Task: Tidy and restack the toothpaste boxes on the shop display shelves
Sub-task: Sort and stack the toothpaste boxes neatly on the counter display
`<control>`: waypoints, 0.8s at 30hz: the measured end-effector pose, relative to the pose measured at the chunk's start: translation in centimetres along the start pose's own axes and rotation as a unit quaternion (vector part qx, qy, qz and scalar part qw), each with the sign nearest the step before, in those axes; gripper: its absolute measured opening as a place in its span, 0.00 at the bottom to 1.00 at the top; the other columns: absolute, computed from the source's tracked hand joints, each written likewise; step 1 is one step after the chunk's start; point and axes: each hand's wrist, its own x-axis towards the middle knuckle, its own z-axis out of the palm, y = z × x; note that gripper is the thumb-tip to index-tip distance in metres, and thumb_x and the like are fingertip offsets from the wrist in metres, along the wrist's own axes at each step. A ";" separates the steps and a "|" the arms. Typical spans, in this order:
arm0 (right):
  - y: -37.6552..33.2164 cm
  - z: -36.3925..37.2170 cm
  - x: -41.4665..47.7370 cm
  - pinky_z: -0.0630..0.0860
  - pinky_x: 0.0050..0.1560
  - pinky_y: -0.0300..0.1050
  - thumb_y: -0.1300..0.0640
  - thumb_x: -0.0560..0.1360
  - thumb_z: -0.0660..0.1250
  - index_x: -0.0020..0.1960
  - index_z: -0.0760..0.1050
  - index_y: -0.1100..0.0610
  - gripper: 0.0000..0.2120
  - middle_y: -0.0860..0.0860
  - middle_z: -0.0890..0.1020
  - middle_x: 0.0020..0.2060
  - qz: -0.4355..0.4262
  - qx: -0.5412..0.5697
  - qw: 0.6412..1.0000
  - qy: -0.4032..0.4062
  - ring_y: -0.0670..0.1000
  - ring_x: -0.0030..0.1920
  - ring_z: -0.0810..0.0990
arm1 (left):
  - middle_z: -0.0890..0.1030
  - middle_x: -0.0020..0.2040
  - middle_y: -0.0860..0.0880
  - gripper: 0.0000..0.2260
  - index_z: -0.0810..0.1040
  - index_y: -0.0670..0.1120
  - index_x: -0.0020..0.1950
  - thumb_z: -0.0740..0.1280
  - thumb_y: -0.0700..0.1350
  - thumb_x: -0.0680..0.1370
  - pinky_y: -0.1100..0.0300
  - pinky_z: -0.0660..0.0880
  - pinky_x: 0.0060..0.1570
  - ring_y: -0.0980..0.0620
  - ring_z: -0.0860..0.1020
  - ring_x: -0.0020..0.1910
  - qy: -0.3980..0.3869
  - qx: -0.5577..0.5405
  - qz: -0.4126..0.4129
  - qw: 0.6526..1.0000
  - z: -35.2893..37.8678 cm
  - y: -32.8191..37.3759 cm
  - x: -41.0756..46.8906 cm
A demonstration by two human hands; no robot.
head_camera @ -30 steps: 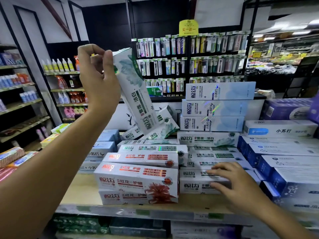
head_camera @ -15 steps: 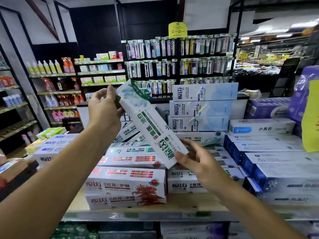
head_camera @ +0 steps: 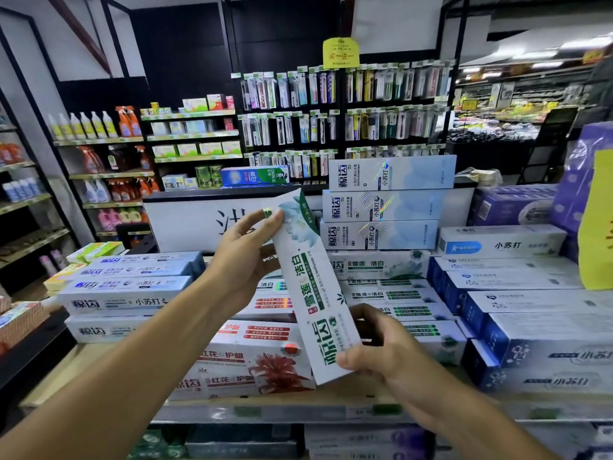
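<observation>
Held box: a long green-and-white toothpaste box [head_camera: 311, 287], white card with green lettering running lengthwise, a pale flower print near its upper end and a dark green corner at the top.
Its place: in the air over the front edge of the display shelf [head_camera: 298, 410], nearly upright, lower end leaning right, in front of the stacks.
Left hand [head_camera: 245, 257]: clasps the box's upper end, thumb tip pressed on the printed face.
Right hand [head_camera: 374, 353]: grips the lower end, thumb on the front, fingers curled behind.
Front left stack: red-flower toothpaste boxes [head_camera: 252, 363], lying flat at the shelf's front edge.
Behind the held box: matching green-and-white boxes [head_camera: 391, 293] stacked flat, with pale blue boxes [head_camera: 381, 207] piled on top.
Right end of shelf: blue-and-white boxes [head_camera: 530, 327], stepped in layers.
</observation>
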 end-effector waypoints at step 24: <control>-3.2 -7.3 -0.3 0.76 0.58 0.39 0.43 0.70 0.73 0.68 0.66 0.44 0.30 0.44 0.73 0.62 -0.227 -0.303 0.831 0.407 0.43 0.61 0.75 | 0.82 0.48 0.48 0.28 0.69 0.54 0.75 0.72 0.53 0.76 0.69 0.74 0.38 0.55 0.78 0.39 -0.204 0.583 0.203 0.760 6.5 -3.9 3.7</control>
